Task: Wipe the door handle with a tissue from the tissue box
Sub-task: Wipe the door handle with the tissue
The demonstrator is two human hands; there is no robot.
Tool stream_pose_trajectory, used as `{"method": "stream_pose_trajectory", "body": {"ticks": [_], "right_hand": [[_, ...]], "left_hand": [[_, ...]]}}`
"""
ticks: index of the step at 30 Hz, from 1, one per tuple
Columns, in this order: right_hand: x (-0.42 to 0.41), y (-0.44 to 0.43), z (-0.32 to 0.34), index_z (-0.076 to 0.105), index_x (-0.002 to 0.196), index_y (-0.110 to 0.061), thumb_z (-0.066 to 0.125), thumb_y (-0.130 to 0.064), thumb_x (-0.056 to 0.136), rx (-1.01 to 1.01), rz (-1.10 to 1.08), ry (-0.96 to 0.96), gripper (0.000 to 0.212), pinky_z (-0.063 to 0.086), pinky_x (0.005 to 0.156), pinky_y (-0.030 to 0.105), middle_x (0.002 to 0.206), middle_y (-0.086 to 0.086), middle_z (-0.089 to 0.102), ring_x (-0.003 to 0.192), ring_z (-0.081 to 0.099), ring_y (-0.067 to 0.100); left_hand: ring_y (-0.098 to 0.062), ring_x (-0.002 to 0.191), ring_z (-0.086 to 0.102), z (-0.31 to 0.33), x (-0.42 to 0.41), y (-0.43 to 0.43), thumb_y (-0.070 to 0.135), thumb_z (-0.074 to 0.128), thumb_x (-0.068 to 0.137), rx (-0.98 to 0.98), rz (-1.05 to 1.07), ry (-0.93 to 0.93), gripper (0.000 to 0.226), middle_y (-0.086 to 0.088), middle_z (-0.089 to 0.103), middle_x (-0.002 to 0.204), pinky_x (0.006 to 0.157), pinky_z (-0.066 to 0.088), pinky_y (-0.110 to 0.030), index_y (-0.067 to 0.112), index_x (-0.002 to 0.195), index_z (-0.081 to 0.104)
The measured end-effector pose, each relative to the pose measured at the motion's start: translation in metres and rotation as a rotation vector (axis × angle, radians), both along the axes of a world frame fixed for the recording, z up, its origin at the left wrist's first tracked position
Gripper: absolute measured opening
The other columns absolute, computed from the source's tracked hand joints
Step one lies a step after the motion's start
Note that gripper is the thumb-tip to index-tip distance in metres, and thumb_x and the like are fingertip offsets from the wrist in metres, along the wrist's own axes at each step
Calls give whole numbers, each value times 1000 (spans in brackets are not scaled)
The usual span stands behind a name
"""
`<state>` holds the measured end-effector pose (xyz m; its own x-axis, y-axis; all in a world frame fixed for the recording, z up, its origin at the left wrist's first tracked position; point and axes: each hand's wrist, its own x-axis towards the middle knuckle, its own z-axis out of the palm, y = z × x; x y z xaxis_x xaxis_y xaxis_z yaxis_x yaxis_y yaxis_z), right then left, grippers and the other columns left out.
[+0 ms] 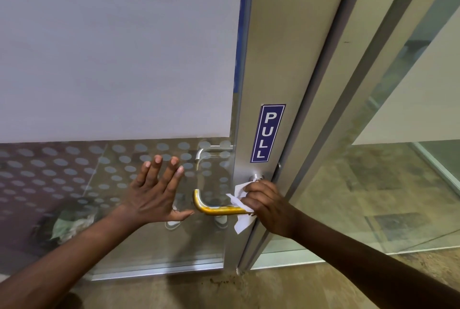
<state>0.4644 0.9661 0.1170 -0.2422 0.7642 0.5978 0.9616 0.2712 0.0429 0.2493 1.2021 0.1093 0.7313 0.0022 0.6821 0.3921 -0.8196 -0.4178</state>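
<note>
The door handle (211, 207) is a curved lever with a yellow-brown sheen, fixed to the metal door frame (278, 59) at the lower middle. My right hand (267, 205) is closed around the handle's inner end, pressing a white tissue (240, 209) against it; tissue corners stick out above and below my fingers. My left hand (159, 191) lies flat on the glass door (112, 59) just left of the handle, fingers spread, holding nothing. No tissue box is in view.
A blue PULL sticker (267, 133) sits on the frame above the handle. The glass has a frosted upper panel and a dotted band below. A second handle (211, 150) shows behind the glass. A glass partition (398, 159) stands to the right; speckled floor (224, 288) below.
</note>
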Motion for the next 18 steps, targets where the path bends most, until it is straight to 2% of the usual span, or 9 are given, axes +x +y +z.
{"method": "stream_pose_trajectory", "body": {"ticks": [3, 6, 9, 14, 18], "right_hand": [[-6, 4, -8, 51, 110, -10, 56, -14, 85, 41, -26, 0, 26, 36, 94, 39, 89, 14, 72, 96, 52, 23], [-12, 7, -9, 52, 109, -8, 47, -16, 91, 83, -60, 21, 20, 37, 89, 38, 81, 14, 69, 84, 51, 23], [-19, 9, -9, 53, 108, -7, 41, -20, 95, 89, -119, -18, 22, 38, 85, 39, 74, 12, 66, 74, 53, 24], [-37, 8, -2, 66, 109, -4, 27, -24, 101, 26, -264, -103, 45, 49, 77, 34, 68, 9, 67, 63, 62, 24], [-48, 8, 6, 69, 106, -4, 23, -22, 101, 47, -303, -100, 49, 53, 71, 33, 63, 7, 66, 57, 61, 22]], "left_hand": [[-41, 148, 7, 0, 0, 0, 89, 50, 63, 11, -1, -4, 128, -20, 14, 161, 122, 3, -48, 0, 151, 20], [-42, 148, 6, 0, 1, 0, 89, 50, 64, 23, 2, -13, 128, -20, 13, 161, 122, 3, -48, 0, 151, 20], [-42, 148, 7, 0, 1, 1, 88, 50, 65, 42, 7, -19, 126, -20, 15, 161, 122, 3, -48, -1, 150, 21], [-42, 148, 7, -1, 2, 0, 87, 49, 65, 53, 16, -24, 125, -20, 15, 161, 122, 3, -49, -1, 150, 21], [-42, 148, 6, 2, 1, -1, 86, 49, 65, 61, 11, -24, 126, -20, 14, 161, 122, 3, -49, -1, 151, 19]]}}
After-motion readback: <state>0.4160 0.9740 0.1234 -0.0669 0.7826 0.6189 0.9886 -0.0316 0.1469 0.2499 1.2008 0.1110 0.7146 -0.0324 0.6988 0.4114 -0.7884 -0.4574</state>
